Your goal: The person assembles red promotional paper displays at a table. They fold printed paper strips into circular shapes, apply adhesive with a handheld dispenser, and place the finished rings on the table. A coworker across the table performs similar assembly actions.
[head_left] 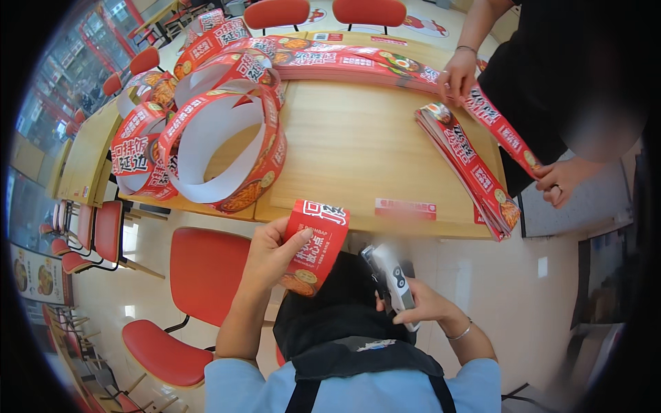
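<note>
Close to the body, the right hand (pixel 421 303) is curled round the lower end of a white handheld device (pixel 395 275), its fingers partly hidden; to its left, the left hand (pixel 267 253) pinches a red printed paper band (pixel 318 256) by the left edge, thumb closed on the front, fingers mostly hidden behind, the band reaching rightward past the thumb; beyond, on the wooden table (pixel 337 151), red paper loops (pixel 270 168) crowd the left and flat strips (pixel 468 162) the right; a co-worker's hands (pixel 457 77) hold another strip (pixel 501 129).
</note>
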A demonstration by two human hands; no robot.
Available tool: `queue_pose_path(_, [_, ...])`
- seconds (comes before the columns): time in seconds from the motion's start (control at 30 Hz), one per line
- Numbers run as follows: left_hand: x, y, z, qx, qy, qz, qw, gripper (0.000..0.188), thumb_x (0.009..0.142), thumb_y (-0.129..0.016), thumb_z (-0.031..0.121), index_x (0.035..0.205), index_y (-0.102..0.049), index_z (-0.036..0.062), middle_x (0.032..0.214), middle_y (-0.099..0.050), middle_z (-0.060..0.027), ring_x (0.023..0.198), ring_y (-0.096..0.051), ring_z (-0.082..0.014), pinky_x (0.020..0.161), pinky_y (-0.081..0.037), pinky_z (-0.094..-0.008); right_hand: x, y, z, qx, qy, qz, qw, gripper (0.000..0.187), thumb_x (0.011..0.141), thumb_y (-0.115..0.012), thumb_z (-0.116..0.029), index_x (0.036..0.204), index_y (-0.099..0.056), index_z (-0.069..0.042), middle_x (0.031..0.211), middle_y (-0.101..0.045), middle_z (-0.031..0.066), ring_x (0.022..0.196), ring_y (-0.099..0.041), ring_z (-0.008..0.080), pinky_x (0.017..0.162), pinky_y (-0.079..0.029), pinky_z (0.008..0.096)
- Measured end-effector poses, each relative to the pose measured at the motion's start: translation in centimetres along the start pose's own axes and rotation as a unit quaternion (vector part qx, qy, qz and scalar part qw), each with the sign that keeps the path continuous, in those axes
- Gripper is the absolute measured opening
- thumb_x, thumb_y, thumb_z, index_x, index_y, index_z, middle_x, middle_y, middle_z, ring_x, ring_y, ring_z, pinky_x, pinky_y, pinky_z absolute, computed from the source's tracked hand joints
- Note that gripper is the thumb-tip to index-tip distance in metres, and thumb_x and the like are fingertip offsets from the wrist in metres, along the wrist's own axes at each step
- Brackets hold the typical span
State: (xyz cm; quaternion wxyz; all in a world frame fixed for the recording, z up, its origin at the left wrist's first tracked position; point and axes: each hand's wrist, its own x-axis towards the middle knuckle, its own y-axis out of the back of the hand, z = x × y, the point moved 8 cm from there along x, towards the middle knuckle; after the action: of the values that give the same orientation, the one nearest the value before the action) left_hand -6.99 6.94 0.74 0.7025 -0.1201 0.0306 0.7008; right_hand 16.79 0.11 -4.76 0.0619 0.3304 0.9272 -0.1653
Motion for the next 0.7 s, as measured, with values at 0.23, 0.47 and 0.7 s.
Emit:
queue_pose_path(0.23, [0.3,-2.8,1.1,0.094,0.032,-0.086,0.991,0.024,0.089,-0.067,0.015,0.103,-0.066,-0.0043,0.086,-0.070,-0.0047,0.074,-0.064,-0.0063,0.068,-0.052,-0.0215,0.6,0.8,-1.2,-0.202,0.089,0.141,0.965,0.047,0.078,-0.066,-0.010,0.121,-0.050,0.000,0.103,-0.060,0.0107,0.095,-0.061,0.0206,0.085,-0.047,0.0330])
queue_pose_path(0.47, [0.5,-3.1,1.2,0.217,-0.018,-0.103,0.970,0.022,0.087,-0.068,0.016,0.096,-0.067,-0.0045,0.077,-0.070,-0.0084,0.068,-0.065,-0.0082,0.063,-0.052,-0.0242,0.8,0.9,-2.2,-0.322,0.124,0.194,0.918,0.049,0.076,-0.065,-0.008,0.123,-0.051,-0.001,0.107,-0.059,0.0176,0.095,-0.059,0.0340,0.084,-0.047,0.0361])
queue_pose_path(0.7, [0.7,-2.9,1.5,0.247,-0.048,-0.099,0.963,0.022,0.086,-0.069,0.016,0.093,-0.068,-0.0047,0.073,-0.070,-0.0118,0.063,-0.067,-0.0121,0.059,-0.052,-0.0262,0.9,0.9,-2.4,-0.426,0.158,0.216,0.864,0.061,0.070,-0.070,-0.009,0.125,-0.047,0.002,0.110,-0.059,0.0203,0.104,-0.057,0.0373,0.100,-0.040,0.0484])
